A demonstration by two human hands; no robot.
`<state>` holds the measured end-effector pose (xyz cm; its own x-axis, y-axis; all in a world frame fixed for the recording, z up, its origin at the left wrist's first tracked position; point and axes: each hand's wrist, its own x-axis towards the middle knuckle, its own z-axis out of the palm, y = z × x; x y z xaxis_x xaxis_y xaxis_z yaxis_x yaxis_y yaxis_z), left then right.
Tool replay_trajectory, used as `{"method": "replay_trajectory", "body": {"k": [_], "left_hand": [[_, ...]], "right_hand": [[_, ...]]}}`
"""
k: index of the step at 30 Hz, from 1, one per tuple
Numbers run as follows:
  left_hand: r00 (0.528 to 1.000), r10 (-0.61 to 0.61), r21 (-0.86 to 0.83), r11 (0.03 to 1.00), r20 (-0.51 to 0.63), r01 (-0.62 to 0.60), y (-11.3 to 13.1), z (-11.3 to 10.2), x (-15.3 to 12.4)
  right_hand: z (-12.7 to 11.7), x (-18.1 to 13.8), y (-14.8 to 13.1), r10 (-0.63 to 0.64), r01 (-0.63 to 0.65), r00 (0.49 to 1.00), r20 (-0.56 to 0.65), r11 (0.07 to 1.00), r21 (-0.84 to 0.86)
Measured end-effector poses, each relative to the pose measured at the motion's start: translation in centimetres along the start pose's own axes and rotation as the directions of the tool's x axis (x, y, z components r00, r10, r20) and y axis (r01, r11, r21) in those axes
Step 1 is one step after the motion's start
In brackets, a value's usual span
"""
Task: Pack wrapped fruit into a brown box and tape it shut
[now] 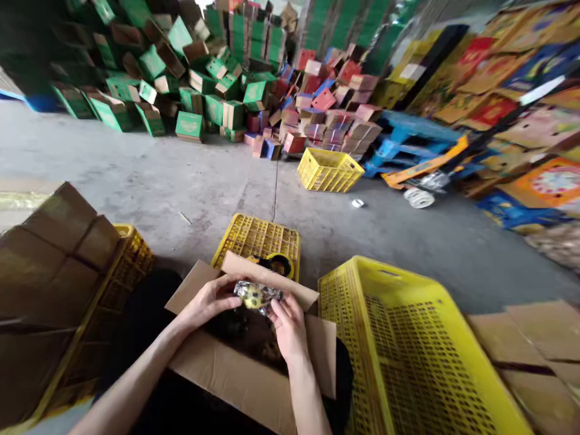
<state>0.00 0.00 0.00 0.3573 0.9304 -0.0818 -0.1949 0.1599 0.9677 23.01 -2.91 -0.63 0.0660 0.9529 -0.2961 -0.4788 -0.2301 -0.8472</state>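
Between both hands is a small clear plastic packet [257,295] with a yellow, dark-spotted thing inside; its exact kind I cannot make out. My left hand [216,297] pinches the packet's left end. At its right end, my right hand [287,320] grips it with thumb and fingers. Just below the packet stands an open cardboard box [235,371] with its flaps folded out. Inside the box lie dark, shiny packets [231,323], partly hidden by my hands and in shadow.
Behind the box, an upturned yellow crate [254,235] bears a tape dispenser [277,264]. A large yellow crate [389,362] stands at right, stacked cartons [54,260] at left. Farther off are another yellow crate [330,170], a pallet jack [430,175] and heaped boxes [222,115].
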Motion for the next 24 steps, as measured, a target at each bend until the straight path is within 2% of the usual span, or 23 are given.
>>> {"method": "replay_trajectory", "body": {"k": [4, 7, 12, 15, 19, 24], "left_hand": [[1.000, 0.020, 0.025, 0.999, 0.010, -0.020, 0.28, 0.27, 0.07], [0.996, 0.060, 0.042, 0.997, -0.066, -0.058, -0.01, 0.16, 0.01], [0.980, 0.102, 0.033, 0.995, -0.173, -0.098, -0.50, 0.00, -0.18], [0.974, 0.100, 0.004, 0.995, -0.201, -0.101, -0.44, 0.12, -0.20], [0.976, 0.096, -0.017, 0.995, -0.195, -0.101, -0.18, 0.31, -0.15], [0.991, 0.055, -0.037, 0.998, -0.121, -0.060, 0.06, 0.33, -0.15]], "right_hand": [[0.15, -0.01, -0.13, -0.014, 0.014, 1.000, 0.012, 1.000, 0.019], [0.17, 0.00, -0.13, -0.018, 0.018, 1.000, 0.010, 1.000, 0.003], [0.16, -0.25, -0.33, 0.049, -0.030, 0.987, 0.152, 0.992, -0.125], [0.10, -0.38, -0.34, 0.114, -0.087, 0.976, 0.186, 0.985, -0.146], [-0.08, -0.18, -0.15, 0.126, -0.110, 0.983, 0.135, 0.987, -0.119], [-0.04, 0.11, -0.12, 0.076, -0.073, 0.994, 0.074, 0.997, -0.039]]}}
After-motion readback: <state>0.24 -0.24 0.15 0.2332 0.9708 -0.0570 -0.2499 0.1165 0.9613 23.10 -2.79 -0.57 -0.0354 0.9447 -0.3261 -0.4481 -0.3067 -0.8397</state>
